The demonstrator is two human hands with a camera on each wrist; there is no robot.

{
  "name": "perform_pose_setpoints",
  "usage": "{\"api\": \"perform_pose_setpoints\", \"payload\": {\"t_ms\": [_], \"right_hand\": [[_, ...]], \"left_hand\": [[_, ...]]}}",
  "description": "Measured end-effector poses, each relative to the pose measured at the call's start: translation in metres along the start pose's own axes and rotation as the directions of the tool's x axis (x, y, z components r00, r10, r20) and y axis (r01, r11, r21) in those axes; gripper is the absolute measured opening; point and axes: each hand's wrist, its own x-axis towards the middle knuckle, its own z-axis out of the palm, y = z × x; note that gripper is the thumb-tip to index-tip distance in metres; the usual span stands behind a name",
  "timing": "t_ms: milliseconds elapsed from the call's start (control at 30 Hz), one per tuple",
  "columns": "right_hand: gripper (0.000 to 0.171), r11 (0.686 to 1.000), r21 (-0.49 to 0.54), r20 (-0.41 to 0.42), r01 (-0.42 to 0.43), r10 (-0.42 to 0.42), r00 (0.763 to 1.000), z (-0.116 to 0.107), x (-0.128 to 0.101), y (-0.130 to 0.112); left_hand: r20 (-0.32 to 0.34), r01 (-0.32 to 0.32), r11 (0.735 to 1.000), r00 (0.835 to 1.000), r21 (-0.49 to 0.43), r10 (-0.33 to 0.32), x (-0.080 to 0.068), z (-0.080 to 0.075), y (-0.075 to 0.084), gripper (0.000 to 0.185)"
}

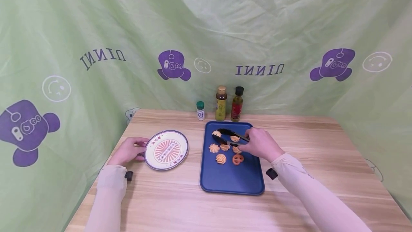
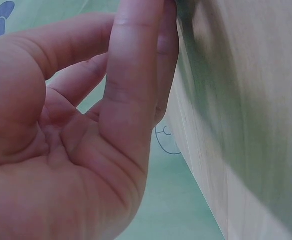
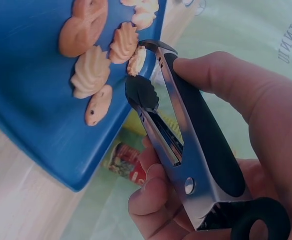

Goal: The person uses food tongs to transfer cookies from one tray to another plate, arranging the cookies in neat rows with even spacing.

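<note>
My left hand grips the left rim of a round white plate with a blue edge and a red rayed pattern. In the left wrist view its fingers are bent, and the plate is out of sight. My right hand holds black-and-steel food tongs over a blue tray. The tongs' spread tips lie on either side of a pale piped cookie near the tray's far left. Swirled cookies, a pretzel-shaped cookie and a dotted oval cookie lie around it.
Behind the tray stand a small green-capped shaker, a yellow-labelled bottle and a black-capped bottle with a red label. The wooden table backs onto a green printed curtain.
</note>
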Motion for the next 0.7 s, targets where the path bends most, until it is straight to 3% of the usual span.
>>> {"api": "perform_pose_setpoints", "payload": {"t_ms": [167, 433, 700], "right_hand": [[0.047, 1.0, 0.027, -0.003, -0.005, 0.005, 1.0, -0.002, 0.002, -0.009], [0.039, 0.997, 0.016, -0.028, 0.08, -0.079, 0.996, 0.001, 0.009, -0.031], [0.048, 0.993, 0.101, 0.013, 0.06, -0.062, 0.998, 0.012, 0.015, -0.061]], "left_hand": [[-0.001, 0.002, 1.0, 1.0, -0.003, -0.002, -0.001, 0.0, 0.001, 0.051], [0.003, -0.001, 1.0, 1.0, -0.002, 0.001, 0.001, 0.0, 0.0, 0.051], [0.014, -0.022, 1.0, 1.0, -0.01, 0.023, -0.001, 0.0, 0.0, 0.051]]}}
